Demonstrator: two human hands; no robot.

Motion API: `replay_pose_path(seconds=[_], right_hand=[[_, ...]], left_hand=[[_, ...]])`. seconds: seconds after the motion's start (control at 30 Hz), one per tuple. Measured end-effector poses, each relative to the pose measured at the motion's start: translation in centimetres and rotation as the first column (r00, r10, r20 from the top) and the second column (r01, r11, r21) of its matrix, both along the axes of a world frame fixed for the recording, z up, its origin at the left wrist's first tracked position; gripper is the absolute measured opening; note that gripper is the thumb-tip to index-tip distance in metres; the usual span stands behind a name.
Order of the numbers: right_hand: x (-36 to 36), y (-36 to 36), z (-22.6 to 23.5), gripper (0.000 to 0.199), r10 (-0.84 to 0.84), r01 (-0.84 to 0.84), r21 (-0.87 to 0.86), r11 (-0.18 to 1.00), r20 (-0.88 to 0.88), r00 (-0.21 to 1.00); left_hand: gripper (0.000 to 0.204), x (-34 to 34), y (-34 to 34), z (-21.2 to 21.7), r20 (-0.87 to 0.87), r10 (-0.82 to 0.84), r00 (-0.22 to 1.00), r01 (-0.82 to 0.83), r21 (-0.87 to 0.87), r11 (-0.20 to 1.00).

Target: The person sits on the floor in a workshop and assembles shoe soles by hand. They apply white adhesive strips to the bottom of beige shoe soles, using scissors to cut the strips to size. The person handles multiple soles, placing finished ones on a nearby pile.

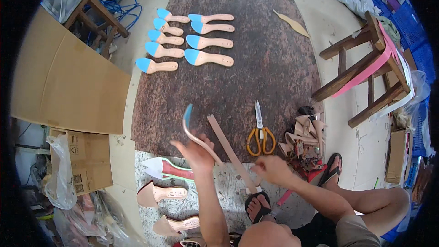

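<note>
A curved shoe insole with a blue toe end is seen nearly edge-on. My left hand holds it by its tan part, thumb stretched out to the left. A long tan strip slants across the board's front edge, its near end close to my sandaled foot. Beside that strip, my right hand has its fingers curled together; what they pinch, if anything, is too small to make out. Scissors with orange handles lie just beyond my right hand, blades pointing away.
Blue-toed insoles lie in two columns on the dark board. Shoe pieces sit left of my left forearm. A pile of tan pieces is at right. A wooden stool and a cardboard box flank the board.
</note>
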State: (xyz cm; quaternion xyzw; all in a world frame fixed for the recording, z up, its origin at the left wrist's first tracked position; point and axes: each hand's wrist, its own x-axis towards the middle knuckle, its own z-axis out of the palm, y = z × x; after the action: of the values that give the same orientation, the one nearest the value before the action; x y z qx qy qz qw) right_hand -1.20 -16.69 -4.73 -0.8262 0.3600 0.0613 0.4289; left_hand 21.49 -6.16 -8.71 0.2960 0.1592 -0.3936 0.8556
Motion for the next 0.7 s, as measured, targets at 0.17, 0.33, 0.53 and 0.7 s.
replay_pose_path(seconds=[0.17, 0.33, 0.53, 0.7], right_hand=[[-0.9, 5.3, -5.0, 0.038, 0.157, -0.194, -0.177, 0.965, -0.201, 0.967], [-1.8, 7.5, -7.6, 0.035, 0.127, -0.174, -0.329, 0.928, -0.16, 0.979], [-0.7, 4.1, -6.6, 0.034, -0.125, 0.128, 0.016, 0.992, -0.117, 0.985], [-1.1, 4.8, -4.4, 0.027, 0.28, -0.331, -0.069, 0.941, -0.392, 0.876]], left_hand=[[0.043, 3.8, 0.9, -3.9, 0.186, -0.034, 0.982, 0.003, 0.167, 0.986], [0.036, 5.1, 0.1, -4.6, 0.25, -0.081, 0.965, -0.006, 0.33, 0.944], [0.042, 6.4, 1.1, -5.8, 0.404, -0.151, 0.902, -0.094, 0.526, 0.845], [0.034, 5.0, 2.8, -5.9, 0.488, -0.364, 0.793, -0.16, 0.745, 0.648]])
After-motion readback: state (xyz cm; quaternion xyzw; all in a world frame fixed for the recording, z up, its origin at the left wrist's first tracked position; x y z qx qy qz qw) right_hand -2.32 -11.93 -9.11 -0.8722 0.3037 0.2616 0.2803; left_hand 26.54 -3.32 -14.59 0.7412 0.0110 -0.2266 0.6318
